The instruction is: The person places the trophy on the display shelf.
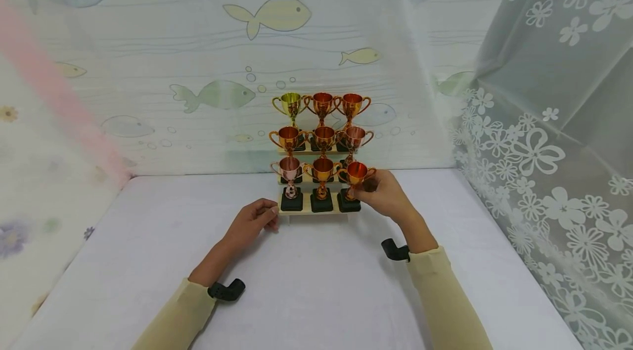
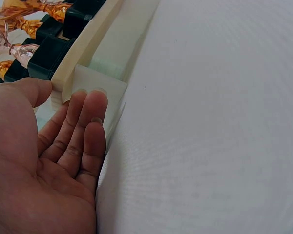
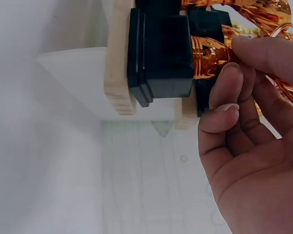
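Observation:
A three-tiered wooden display stand (image 1: 306, 207) holds several small trophy cups with black square bases. At the front right, an orange trophy (image 1: 356, 173) leans slightly to the right. My right hand (image 1: 388, 197) pinches its stem between thumb and fingers, and its black base (image 3: 168, 58) sits on the wooden shelf. My left hand (image 1: 251, 222) is at the stand's front left corner, the thumb touching the shelf's end and relaxed fingers by the white side support (image 2: 98, 80). Nearest to it on the front tier is a pink trophy (image 1: 290, 168), with another orange trophy (image 1: 322, 170) in the middle.
A white cloth covers the table (image 1: 306, 284). Behind the stand hangs a fish-print curtain (image 1: 198, 37). Sheer floral lace (image 1: 559, 174) hangs on the right. Behind the front row stand more cups, including a yellow-green trophy (image 1: 290, 101) at the back left.

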### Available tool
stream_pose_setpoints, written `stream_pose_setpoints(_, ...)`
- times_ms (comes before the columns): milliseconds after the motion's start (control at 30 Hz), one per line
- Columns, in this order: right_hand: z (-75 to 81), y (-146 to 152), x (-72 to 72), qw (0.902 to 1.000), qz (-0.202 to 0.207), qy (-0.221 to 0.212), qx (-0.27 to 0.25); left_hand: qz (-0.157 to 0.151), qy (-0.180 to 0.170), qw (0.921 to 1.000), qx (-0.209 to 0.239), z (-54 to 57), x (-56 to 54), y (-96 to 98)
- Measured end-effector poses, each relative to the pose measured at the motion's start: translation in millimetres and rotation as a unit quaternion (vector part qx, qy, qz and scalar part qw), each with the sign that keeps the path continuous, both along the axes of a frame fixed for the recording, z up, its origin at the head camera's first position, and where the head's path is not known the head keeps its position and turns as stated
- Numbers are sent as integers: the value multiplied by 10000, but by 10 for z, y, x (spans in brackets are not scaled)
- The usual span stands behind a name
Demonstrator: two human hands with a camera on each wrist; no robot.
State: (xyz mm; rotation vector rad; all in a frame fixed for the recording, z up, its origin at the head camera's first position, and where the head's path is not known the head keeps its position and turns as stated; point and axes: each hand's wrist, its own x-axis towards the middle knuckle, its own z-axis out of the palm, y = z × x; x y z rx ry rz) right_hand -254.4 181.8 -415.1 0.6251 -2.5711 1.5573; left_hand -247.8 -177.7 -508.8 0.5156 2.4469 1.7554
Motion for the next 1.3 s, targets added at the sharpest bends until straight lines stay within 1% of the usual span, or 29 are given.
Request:
stream_pose_setpoints(267, -86, -19, -47, 9998, -6, -26, -184, 15, -40, 10000, 7, -5, -6, -2)
stream_pose_setpoints(533, -96, -50, -53, 9995, -242, -174, -140, -12, -25, 10000, 42, -19, -26, -10)
stream_pose_setpoints(733, -115, -50, -56, 9993, -253, -137, -242, -51, -19, 9999, 91, -39, -50, -14)
stream_pose_setpoints(933, -153, -51, -73, 9988, -318, -190, -335, -35, -4, 10000, 82, -61, -54, -16)
stream_pose_setpoints(1300, -173, -59, -95, 9985, -330, -112, -411, -29, -26, 9999, 109, -56, -52, -17)
